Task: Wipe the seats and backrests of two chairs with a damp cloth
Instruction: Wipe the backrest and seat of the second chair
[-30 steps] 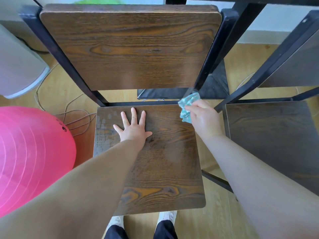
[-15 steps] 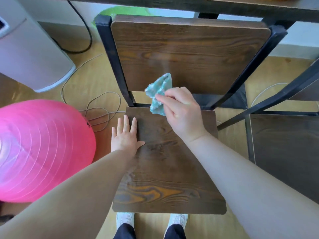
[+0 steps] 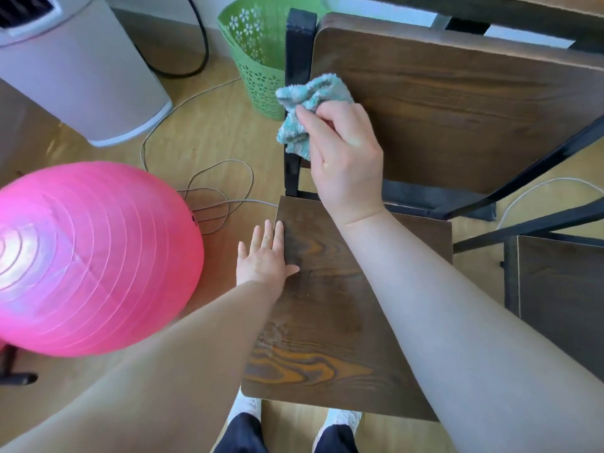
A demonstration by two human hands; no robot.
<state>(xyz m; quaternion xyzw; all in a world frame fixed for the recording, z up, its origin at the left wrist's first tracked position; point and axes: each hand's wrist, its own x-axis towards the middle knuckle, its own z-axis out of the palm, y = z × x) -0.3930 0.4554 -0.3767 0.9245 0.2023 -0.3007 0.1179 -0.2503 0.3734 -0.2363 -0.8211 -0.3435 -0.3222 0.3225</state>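
Pink exercise ball (image 3: 88,256) on floor, far left. Green perforated basket (image 3: 258,60) behind. Left hand (image 3: 264,256) flat at left edge of wooden seat (image 3: 327,322), fingers straight, close together. Teal cloth (image 3: 304,103) bunched, pinched in right hand (image 3: 346,158), against left edge of backrest (image 3: 457,109). Second chair seat (image 3: 562,305) far right.

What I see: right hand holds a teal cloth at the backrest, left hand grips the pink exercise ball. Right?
No: the head view shows the left hand flat on the seat, apart from the pink exercise ball; the right hand holds the teal cloth at the backrest.
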